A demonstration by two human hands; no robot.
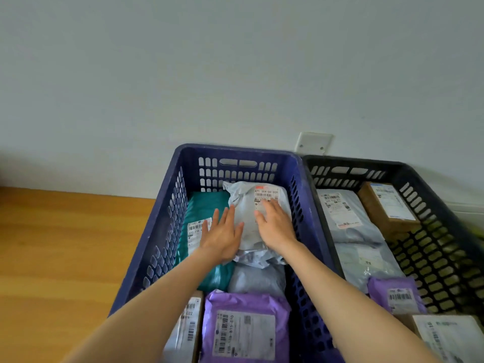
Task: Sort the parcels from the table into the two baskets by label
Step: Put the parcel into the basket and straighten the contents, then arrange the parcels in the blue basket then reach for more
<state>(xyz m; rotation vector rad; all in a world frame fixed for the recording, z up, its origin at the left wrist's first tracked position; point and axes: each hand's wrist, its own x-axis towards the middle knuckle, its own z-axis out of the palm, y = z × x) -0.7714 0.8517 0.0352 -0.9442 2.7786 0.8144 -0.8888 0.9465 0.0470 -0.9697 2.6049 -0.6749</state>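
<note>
Left hand (222,235): flat, fingers straight and a bit spread, lying on the left edge of the grey parcel (243,203). Not grabbing anything, just resting on it.
Right hand (275,226): same deal, palm down on top of that parcel, fingers straight, tips right at its white label. No grip here either.
Grey parcel: crinkly bag at the far end of the blue basket (235,149), toward its right wall, label facing up. It's sitting on top of other stuff.
Teal parcel (207,203): along the left wall of the blue basket, touching the grey one, white label partly under the left hand.
Second grey bag (256,280): just nearer than the top one, mostly tucked under it.
Purple parcel (246,302): near end of the blue basket, label up.
Box (186,328): near left corner of the blue basket, squeezed beside the purple one.
Black basket (353,159): right beside the blue one, walls touching.
In the black basket: a pale bag (340,208) at the far left, a brown box (385,205) at the far right, a small purple bag (395,292) nearer.
Table (65,244): wood, baskets stand on its right part against the wall (209,61).
Wall plate (313,142): white, just behind where the baskets meet.
</note>
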